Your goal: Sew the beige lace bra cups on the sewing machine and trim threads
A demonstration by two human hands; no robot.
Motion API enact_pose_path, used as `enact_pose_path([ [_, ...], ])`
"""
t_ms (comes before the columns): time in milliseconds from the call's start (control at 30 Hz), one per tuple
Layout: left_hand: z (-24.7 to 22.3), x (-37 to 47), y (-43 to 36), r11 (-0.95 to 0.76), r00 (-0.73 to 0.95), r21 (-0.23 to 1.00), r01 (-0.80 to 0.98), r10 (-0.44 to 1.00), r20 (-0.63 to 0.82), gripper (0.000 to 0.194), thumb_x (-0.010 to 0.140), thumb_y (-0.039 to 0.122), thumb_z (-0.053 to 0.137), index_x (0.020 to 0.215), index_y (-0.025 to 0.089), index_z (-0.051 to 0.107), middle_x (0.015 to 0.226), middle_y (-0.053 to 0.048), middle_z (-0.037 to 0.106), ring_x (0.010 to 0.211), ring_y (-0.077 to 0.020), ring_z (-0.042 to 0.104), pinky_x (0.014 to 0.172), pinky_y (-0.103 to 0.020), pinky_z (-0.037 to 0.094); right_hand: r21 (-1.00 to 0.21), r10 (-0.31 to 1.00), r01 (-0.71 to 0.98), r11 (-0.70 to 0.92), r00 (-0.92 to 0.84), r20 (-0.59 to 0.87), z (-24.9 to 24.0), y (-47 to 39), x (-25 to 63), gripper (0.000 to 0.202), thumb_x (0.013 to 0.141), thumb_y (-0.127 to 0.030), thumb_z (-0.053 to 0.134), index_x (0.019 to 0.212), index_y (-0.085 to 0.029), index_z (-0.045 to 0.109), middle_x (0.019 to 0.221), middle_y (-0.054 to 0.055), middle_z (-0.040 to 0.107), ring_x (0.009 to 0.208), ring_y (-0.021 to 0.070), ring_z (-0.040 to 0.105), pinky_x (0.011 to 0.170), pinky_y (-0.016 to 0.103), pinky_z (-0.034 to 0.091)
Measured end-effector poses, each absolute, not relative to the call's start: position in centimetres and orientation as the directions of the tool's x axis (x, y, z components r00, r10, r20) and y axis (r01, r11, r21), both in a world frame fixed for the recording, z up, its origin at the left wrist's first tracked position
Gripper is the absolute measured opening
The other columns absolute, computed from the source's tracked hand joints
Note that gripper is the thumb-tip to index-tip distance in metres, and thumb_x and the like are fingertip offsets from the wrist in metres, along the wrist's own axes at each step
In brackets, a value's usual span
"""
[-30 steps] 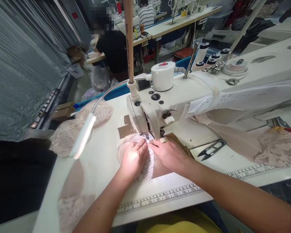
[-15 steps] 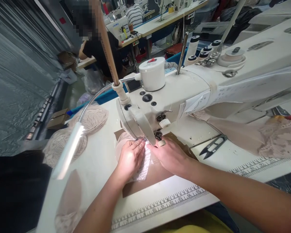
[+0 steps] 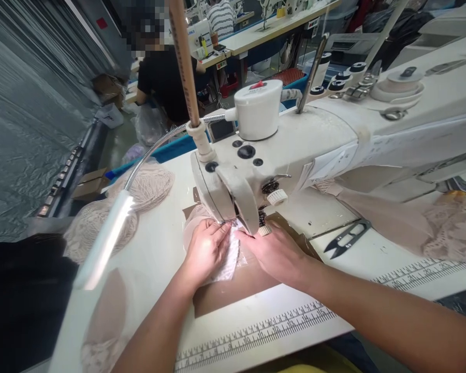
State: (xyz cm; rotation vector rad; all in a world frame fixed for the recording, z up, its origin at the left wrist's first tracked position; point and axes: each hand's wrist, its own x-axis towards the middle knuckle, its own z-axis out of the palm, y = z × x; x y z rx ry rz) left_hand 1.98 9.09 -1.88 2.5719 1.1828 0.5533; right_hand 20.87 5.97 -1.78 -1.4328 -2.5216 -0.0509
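My left hand is closed, its fingertips pinching a strip of white lace fabric close to the needle area of a sewing machine. The needle itself is hidden behind the machine head. Beige fabric shows just beyond my left fingers. To the right, my right hand lies flat, thumb stretched towards the lace; its other fingers are partly behind the machine head and a tension knob. Under both hands is a brown sheet on the white table.
Thread snips lie right of my right hand. Stacked lace pieces and a beige cup-shaped piece are on the left, beside a lit lamp. A ruler strip runs along the front edge. A person sits beyond.
The lace strip has slid a little away from me, towards the needle area, with my left hand still on it. My right hand stays nearly in place. The whole view has shifted slightly.
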Motion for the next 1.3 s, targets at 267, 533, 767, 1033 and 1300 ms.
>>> enact_pose_path([
  [267,-2.1,1.7,8.6,-0.549,0.536,0.186,0.814,0.836,0.119,0.04,0.093,0.028,0.039,0.128,0.018,0.054,0.126,-0.013,0.057,0.118,-0.0329,0.045,0.097,-0.05,0.037,-0.297,0.84,0.787,0.541,-0.492,0.227,-2.6,5.9,21.2,0.04,0.082,-0.002,0.041,0.114,-0.016,0.061,0.092,0.007,0.065,0.081,0.0199,0.054,0.078,0.036,0.037],
  [533,-0.6,0.3,7.3,-0.241,0.24,0.181,0.954,0.97,0.029,0.05,0.091,0.033,0.034,0.137,0.021,0.046,0.147,-0.01,0.038,0.137,-0.0365,0.027,0.11,-0.055,0.021,-0.391,0.836,0.74,0.547,-0.455,0.307,-2.4,4.6,20.8,0.046,0.088,-0.002,0.03,0.115,-0.021,0.062,0.096,0.004,0.066,0.091,0.0173,0.057,0.084,0.032,0.043],
  [767,1.7,-9.4,1.6,0.21,-0.21,0.027,0.977,0.978,0.012,0.059,0.09,0.034,0.028,0.145,0.012,0.03,0.151,-0.013,0.031,0.14,-0.0333,0.021,0.109,-0.05,0.024,-0.381,0.821,0.73,0.568,-0.472,0.321,-2.0,4.5,21.0,0.041,0.087,-0.007,0.032,0.101,-0.021,0.068,0.089,0.006,0.067,0.086,0.0194,0.061,0.078,0.034,0.048],
  [1033,-2.9,-18.6,-10.6,0.479,-0.509,0.174,0.861,0.826,0.243,0.042,0.088,0.027,0.027,0.117,0.005,0.05,0.126,-0.021,0.054,0.122,-0.0294,0.047,0.101,-0.041,0.036,-0.402,0.763,0.648,0.647,-0.546,0.347,-2.9,5.8,22.1,0.033,0.09,-0.026,0.039,0.107,-0.02,0.066,0.108,0.009,0.067,0.097,0.0225,0.061,0.086,0.037,0.048],
  [1300,-1.1,-7.8,-15.8,0.093,-0.308,0.683,0.725,0.93,0.201,0.027,0.092,0.044,0.035,0.096,0.021,0.048,0.075,-0.001,0.059,0.072,-0.0192,0.059,0.066,-0.03,0.045,-0.808,0.765,0.416,0.417,-0.64,0.065,2.2,-0.1,19.4,0.044,0.083,-0.05,0.057,0.114,-0.019,0.063,0.112,0.012,0.062,0.088,0.0226,0.061,0.078,0.038,0.051],
])
